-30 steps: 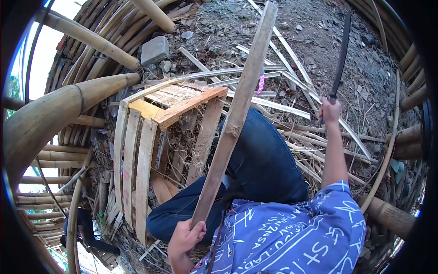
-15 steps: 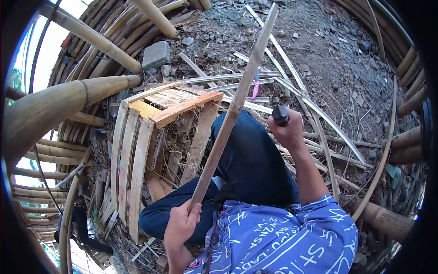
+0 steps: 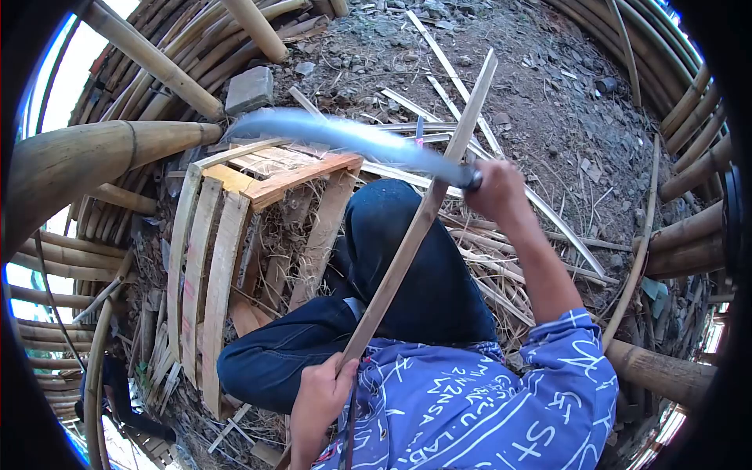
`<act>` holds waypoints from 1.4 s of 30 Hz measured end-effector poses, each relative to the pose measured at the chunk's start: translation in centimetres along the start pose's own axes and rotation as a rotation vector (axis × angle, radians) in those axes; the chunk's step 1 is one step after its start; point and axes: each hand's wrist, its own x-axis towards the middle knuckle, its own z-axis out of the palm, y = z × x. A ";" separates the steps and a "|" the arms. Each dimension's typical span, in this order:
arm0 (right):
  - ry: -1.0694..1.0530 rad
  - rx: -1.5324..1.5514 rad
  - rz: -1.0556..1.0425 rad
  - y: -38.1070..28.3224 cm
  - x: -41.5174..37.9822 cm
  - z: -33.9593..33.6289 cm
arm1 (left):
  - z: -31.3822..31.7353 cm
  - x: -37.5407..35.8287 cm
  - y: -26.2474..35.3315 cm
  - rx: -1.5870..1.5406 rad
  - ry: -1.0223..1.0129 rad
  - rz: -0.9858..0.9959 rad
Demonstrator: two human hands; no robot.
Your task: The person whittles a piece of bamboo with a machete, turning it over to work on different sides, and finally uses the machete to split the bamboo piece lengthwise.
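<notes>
My left hand [image 3: 323,395] is closed round the lower end of a long wooden strip [image 3: 403,254], which slants up and away past my raised knee. In my right hand [image 3: 497,192] is the dark handle of a machete. Its long curved blade [image 3: 337,135], blurred by motion, points left above the wooden crate, and the part near the handle overlaps the upper half of the strip.
A slatted wooden crate [image 3: 221,294] stands by my legs, with shavings inside. Split strips [image 3: 564,223] lie over the rubble ground. Thick bamboo poles [image 3: 102,153] jut in from the left, near a grey block [image 3: 250,89]. A pink-handled tool [image 3: 420,129] is behind the machete.
The machete's blade has swung into view toward the left, across the strip; before, mainly its handle end showed. My right hand has turned, and the strip's far end sits lower and further right.
</notes>
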 end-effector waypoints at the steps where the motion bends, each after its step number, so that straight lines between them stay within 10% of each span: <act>1: -0.008 -0.073 0.140 1.4 1.2 -0.4 | -0.1 -0.8 -0.5 0.000 -0.007 -0.015; 4: -0.048 0.051 0.431 7.5 3.8 -1.3 | -0.3 -2.3 -0.4 0.007 -0.025 -0.073; 12: -0.009 0.375 0.163 2.1 -2.3 -2.7 | -0.2 0.3 0.3 -0.003 -0.075 -0.092; 19: -0.172 -0.029 0.002 0.5 -1.6 -1.4 | -0.7 0.9 1.8 0.089 -0.058 -0.050; 23: -0.238 -0.057 0.308 3.7 1.8 -1.3 | -0.3 -0.8 0.3 -0.001 -0.069 -0.075; 42: -0.105 -0.190 0.445 10.6 6.2 0.0 | -1.7 -3.5 -0.9 -0.074 -0.172 -0.173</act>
